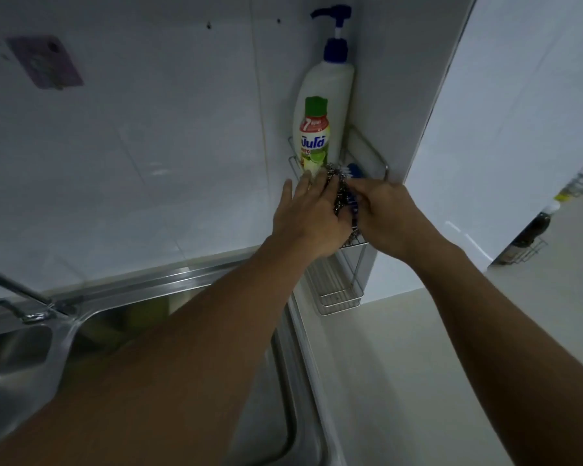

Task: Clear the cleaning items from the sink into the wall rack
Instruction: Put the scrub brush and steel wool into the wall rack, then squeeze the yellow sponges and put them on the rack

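Note:
A wire wall rack (367, 149) hangs in the tiled corner above the sink (21, 351). In its upper tier stand a white pump bottle (330, 82) and a green-capped dish soap bottle (314, 136). Both my hands are at that tier's front rail. My left hand (308, 216) and my right hand (389, 213) press together around a dark metal scourer (338, 193). A blue-handled brush (354, 170) pokes out just behind my right fingers. Which hand carries the scourer's weight is unclear. The rack's lower basket (337, 294) shows nothing inside it.
A chrome tap (17, 294) stands at the sink's back left. Something yellow-green (148, 314) lies in the basin behind my left forearm. A purple pad (44, 60) sticks to the wall tiles. At the far right, another wire rack (525, 243) holds a dark bottle.

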The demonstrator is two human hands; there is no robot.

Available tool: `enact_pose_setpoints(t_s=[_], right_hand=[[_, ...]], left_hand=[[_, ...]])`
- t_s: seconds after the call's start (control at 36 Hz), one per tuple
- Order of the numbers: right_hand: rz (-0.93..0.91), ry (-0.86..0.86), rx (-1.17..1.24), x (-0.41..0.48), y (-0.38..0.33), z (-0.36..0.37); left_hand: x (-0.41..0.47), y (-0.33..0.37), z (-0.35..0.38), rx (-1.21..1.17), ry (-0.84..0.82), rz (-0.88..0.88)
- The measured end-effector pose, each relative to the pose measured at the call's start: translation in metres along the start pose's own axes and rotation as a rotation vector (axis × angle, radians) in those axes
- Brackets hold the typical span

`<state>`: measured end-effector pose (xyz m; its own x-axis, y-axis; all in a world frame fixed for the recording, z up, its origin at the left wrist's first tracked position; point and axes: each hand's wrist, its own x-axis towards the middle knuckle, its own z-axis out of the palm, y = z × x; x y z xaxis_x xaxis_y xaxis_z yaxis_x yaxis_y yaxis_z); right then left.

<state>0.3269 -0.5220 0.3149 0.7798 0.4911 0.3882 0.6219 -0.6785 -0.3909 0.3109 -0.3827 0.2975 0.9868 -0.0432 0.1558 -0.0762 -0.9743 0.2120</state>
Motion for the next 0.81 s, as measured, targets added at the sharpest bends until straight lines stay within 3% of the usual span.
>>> enact_pose_setpoints(t_s=[0.17,0.36,0.44,0.61,0.81], right_hand=[[0.000,-0.058,-0.062,0.005,0.007,0.014],[0.014,-0.122,-0.084,0.003,0.002,0.011],[0.023,-0.071,-0.108,-0.002,-0.009,0.006],[-0.126,-0.044,-0.108,-0.022,-0.064,0.030],[-0.266,-0.223,0.056,-0.045,-0.134,0.135]], left_hand=[[-0.001,-0.006,-0.008,0.154,-0.025,-0.005],[-0.016,-0.012,-0.007,-0.067,-0.064,0.017],[-0.036,-0.030,-0.006,-0.132,-0.047,0.010],[-0.093,-0.095,0.013,-0.174,-0.072,-0.156],[-0.187,-0.181,0.046,-0.118,-0.185,-0.377]])
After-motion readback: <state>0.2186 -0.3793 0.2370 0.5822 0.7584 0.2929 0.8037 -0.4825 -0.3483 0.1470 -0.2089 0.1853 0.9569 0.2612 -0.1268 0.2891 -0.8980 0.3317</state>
